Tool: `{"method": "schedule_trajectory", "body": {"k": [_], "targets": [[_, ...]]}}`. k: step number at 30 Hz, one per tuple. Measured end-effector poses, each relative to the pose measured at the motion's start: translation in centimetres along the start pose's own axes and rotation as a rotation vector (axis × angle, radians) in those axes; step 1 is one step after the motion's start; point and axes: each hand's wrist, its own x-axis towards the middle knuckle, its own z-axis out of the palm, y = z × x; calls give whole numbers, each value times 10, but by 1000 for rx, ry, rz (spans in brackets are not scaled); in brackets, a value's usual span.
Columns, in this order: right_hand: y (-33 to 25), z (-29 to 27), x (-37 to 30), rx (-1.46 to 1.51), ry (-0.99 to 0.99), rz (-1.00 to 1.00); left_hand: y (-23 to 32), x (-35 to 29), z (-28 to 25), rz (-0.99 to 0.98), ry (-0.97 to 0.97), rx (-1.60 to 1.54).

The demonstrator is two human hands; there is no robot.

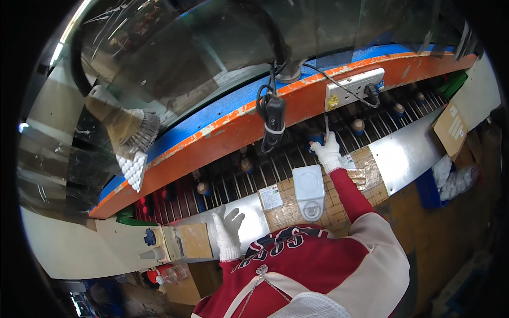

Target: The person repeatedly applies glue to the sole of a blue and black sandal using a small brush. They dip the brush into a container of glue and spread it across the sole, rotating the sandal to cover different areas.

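My left hand [229, 230], in a white knit glove, is raised over the near metal ledge [252, 228] with its fingers apart and nothing in them. My right hand [328, 152], also gloved, reaches out to the slatted rack [286, 159]. Its fingers are bent beside a blue cylindrical piece [316, 138] and a thin grey strip [326, 123]; what they grip is partly hidden. Between the hands, a pale rectangular device with a round lower end [309, 185] lies on a tan, taped cardboard surface [281, 214].
An orange beam [228, 119] crosses behind the rack, carrying a white power strip [355, 87] and a bundled black cord [273, 119]. A brush [140, 130] hangs at left. Several blue-and-tan knobs [358, 126] line the rack. A blue bin [432, 185] stands at right.
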Motion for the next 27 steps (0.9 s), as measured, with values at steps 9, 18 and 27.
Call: {"method": "schedule_trajectory", "body": {"k": [9, 18, 27], "targets": [[1, 15, 50, -463, -139, 30, 14, 40, 43, -9, -48, 43], [70, -55, 183, -626, 62, 341, 13, 48, 61, -59, -64, 67], [53, -126, 153, -529, -114, 201, 17, 41, 52, 3, -155, 43]]}}
